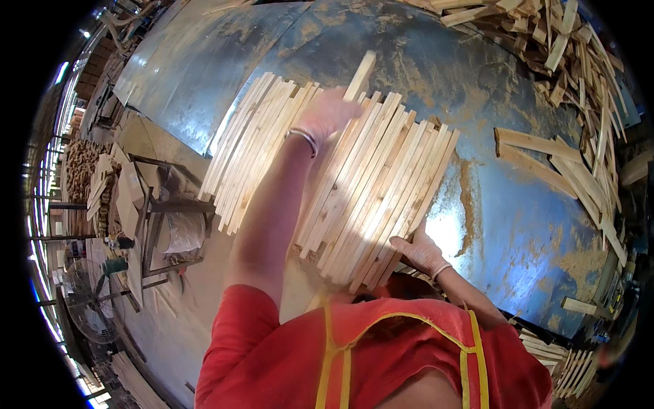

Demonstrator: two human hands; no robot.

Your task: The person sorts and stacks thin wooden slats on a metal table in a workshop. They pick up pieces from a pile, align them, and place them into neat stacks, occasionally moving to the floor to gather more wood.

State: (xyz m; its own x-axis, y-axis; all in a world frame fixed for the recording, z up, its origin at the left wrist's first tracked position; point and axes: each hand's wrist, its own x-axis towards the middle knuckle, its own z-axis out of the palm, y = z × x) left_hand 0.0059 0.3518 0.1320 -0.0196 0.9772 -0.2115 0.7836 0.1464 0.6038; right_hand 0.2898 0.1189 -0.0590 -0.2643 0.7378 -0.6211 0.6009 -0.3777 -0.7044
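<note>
Rows of pale wooden strips (371, 198) lie side by side on the metal table, their ends uneven. My left hand (325, 114), in a light glove, reaches over the row to its far side. Its fingers are closed on a wooden strip (361, 75) that sticks out past the others; the arm hides part of the strips below. At the near right corner, my right hand (424, 255), also gloved, rests against the outermost strip, with thumb and fingers apart. More strips (255, 136) form a group left of my left forearm.
The blue-grey metal table (327, 41) carries patches of sawdust. Offcuts (565, 54) are heaped at the far right, with longer loose pieces (538, 146) nearer. Left of the table stand a dark metal frame (146, 218) and a fan (92, 300).
</note>
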